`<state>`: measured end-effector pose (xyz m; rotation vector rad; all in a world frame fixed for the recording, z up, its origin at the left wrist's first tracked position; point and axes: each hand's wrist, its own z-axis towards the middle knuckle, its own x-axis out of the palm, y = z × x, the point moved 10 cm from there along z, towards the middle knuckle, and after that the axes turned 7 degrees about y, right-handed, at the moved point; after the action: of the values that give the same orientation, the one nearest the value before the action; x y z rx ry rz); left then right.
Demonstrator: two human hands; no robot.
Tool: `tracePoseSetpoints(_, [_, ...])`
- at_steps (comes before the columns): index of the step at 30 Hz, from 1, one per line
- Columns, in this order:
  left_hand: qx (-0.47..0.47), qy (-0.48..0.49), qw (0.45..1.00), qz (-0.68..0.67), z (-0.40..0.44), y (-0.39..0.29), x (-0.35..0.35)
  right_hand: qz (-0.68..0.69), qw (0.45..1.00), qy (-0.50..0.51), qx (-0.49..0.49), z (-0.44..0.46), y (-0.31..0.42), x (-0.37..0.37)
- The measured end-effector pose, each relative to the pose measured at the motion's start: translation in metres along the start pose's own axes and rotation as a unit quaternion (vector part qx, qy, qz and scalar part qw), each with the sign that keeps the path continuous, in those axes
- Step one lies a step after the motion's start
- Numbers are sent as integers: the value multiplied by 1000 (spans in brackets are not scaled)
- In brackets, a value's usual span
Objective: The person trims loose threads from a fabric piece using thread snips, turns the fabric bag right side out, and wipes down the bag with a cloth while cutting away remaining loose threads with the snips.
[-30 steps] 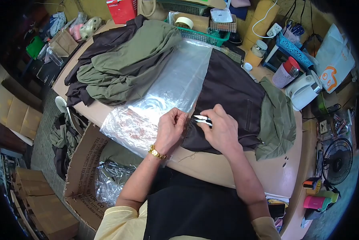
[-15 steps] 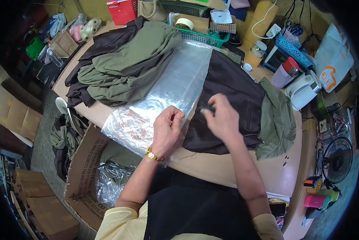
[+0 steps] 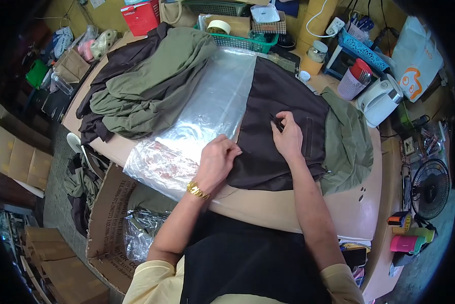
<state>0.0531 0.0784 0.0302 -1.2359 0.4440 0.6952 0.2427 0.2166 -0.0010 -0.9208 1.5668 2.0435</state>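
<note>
Clamping small dark snips point(image 3: 275, 120) in right hand point(image 3: 290, 138), with long axis slanting toward far left. Pinching together fingertips of left hand point(image 3: 217, 159), cannot tell whether on anything. Holding snips over, and pinch at left edge of, dark garment point(image 3: 263, 144) spread lengthwise near to far on surface point(image 3: 263, 210), between clear plastic point(image 3: 187, 129) and green cloth point(image 3: 346, 142).

Dark garment point(image 3: 283, 96): deep brown. Adjoining cloth point(image 3: 346, 144): olive green. Clothes pile point(image 3: 151, 76): olive green and dark brown. Plastic sheet point(image 3: 207, 101): clear, silvery sheen. Tabletop point(image 3: 258, 213): light tan. Bracelet point(image 3: 198, 190): gold. Apron point(image 3: 247, 271): black. Shirt point(image 3: 149, 283): pale yellow. Carton point(image 3: 108, 218): brown, dark lettering. Basket point(image 3: 245, 45): green. Box point(image 3: 141, 19): red. Bag point(image 3: 417, 61): whitish, orange print. Kettle point(image 3: 378, 106): white. Fan point(image 3: 430, 190): black.
</note>
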Motion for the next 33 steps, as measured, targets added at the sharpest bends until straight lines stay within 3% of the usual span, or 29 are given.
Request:
tracePoseSetpoints(2, [-21, -1, 1000, -4, -9, -9, -10, -36, 995, -55, -75, -3, 8, 0])
tracePoseSetpoints(7, [-28, 6, 999, -28, -19, -28, -17, -51, 997, -20, -53, -5, 9, 3])
tracePoseSetpoints(13, [98, -19, 995, 23, 13, -19, 22, -51, 998, -10, -45, -6, 13, 3])
tracePoseSetpoints(16, [84, 30, 994, 66, 22, -10, 41, -48, 998, -16, -44, -5, 9, 0])
tracePoseSetpoints(19, [60, 9, 997, 41, 9, -4, 17, -33, 998, -9, -45, -5, 6, 1])
tracePoseSetpoints(20, [21, 2, 1000, -18, -1, 1, -1, -20, 999, -11, -40, -5, 5, 1])
tracePoseSetpoints(21, [-38, 3, 999, -21, -13, 3, -20, -17, 999, -6, -37, -4, 4, 3])
tracePoseSetpoints(23, [-71, 24, 997, -5, -41, 6, -44, -23, 999, -15, -40, -4, 5, 2])
tracePoseSetpoints(26, [-31, 56, 998, 0, -79, -12, -35, -53, 998, -5, -37, -5, 11, 4])
tracePoseSetpoints(33, [17, 31, 999, 15, -95, -14, 2, -72, 996, -8, -51, -7, 12, 6])
